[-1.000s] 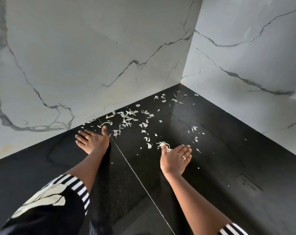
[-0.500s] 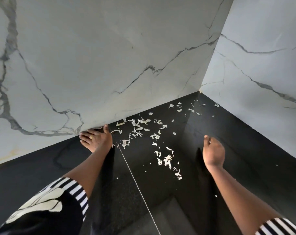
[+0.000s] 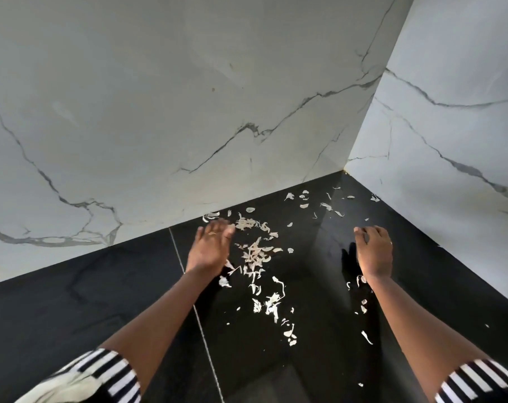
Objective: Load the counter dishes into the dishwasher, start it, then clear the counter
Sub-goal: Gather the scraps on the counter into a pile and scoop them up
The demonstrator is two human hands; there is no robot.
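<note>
Pale, papery peel scraps (image 3: 257, 254) lie scattered over the black counter (image 3: 87, 292), from the far corner down toward me. My left hand (image 3: 210, 247) is stretched out flat, slightly blurred, its fingers straight at the left edge of the scrap pile. My right hand (image 3: 373, 251) hovers low over the counter to the right of the scraps, fingers bent downward and holding nothing. A few scraps (image 3: 359, 280) lie beside my right wrist. No dishes or dishwasher are in view.
White marble-patterned walls (image 3: 188, 112) meet at the corner (image 3: 344, 170) behind the counter and close it off at the back and right. A thin seam (image 3: 197, 312) runs across the counter top under my left forearm.
My left hand has swept rightward from the back wall into the scraps, bunching them toward the middle. My right hand moved right and turned palm down. The view shifted left.
</note>
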